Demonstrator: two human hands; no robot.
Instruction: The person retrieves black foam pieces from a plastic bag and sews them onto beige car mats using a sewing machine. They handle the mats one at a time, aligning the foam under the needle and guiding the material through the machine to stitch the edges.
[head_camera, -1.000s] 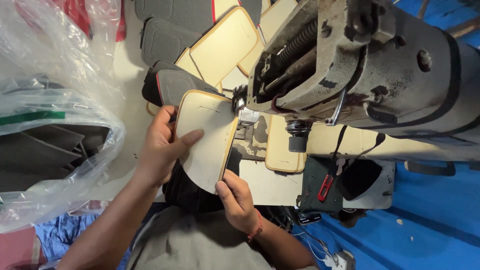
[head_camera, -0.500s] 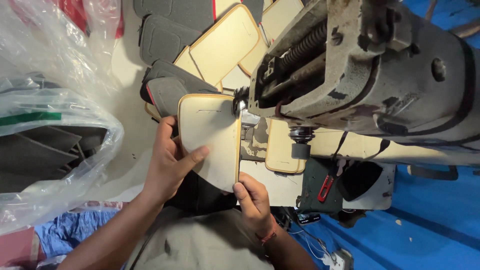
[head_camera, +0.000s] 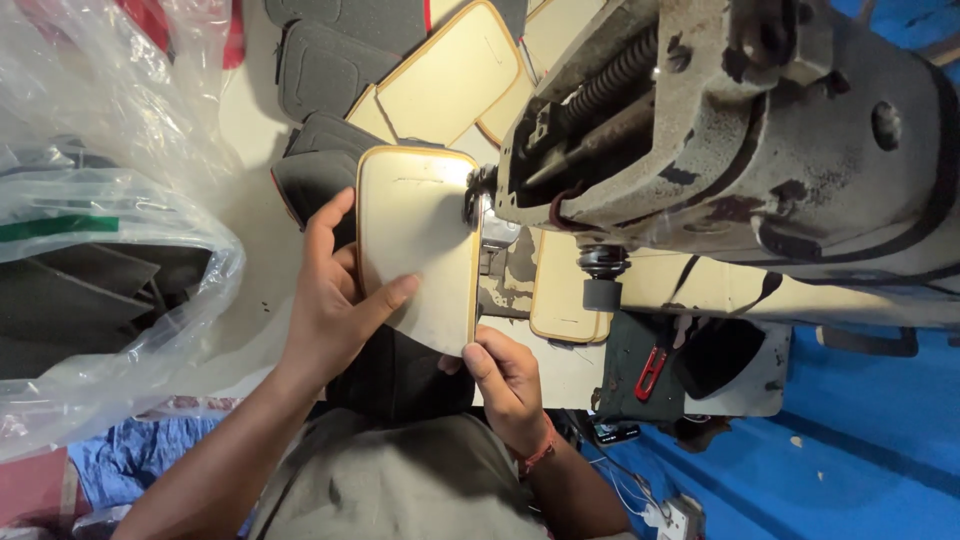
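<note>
While both hands grip it, panel (head_camera: 420, 240): cream, rounded, touching the sewing machine (head_camera: 720, 130).
Left hand (head_camera: 335, 300): grasping panel's side.
Right hand (head_camera: 505, 380): pinching panel's bottom corner.

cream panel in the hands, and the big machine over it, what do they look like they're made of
Cream panel: likely foam-backed fabric or faux leather; matte, slightly flexed, with a tan stitched edge. It is held between the left hand and right hand. Machine: cast metal, by its worn, chipped grey paint and dark grime.
</note>
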